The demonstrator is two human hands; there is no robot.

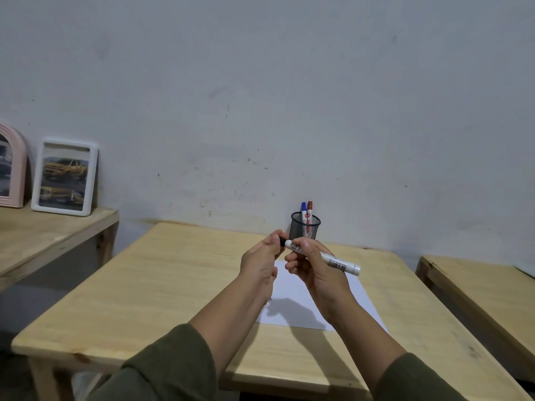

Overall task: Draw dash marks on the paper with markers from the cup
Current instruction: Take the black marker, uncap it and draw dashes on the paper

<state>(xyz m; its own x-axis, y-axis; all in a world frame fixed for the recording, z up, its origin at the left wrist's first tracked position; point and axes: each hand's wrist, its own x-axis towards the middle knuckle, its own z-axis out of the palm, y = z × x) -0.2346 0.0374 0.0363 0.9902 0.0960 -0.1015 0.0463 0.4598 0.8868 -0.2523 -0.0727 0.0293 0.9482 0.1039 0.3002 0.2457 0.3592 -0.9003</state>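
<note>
A white marker (337,260) with a black cap is held level above the table, in front of a black mesh cup (301,230). My right hand (311,266) grips the marker's barrel. My left hand (262,260) pinches the black cap (282,242) at the marker's left end. The cap still touches the barrel. A blue marker (303,209) and a red marker (310,207) stand upright in the cup. A white sheet of paper (292,296) lies on the wooden table (162,285) under my hands, partly hidden by my forearms. A small dark mark shows near its left edge.
The cup stands at the table's far edge against a grey wall. A second wooden table (43,235) at the left holds a white picture frame (65,176) and a pink arched frame (11,166). Another wooden table (489,293) stands at the right, across a gap.
</note>
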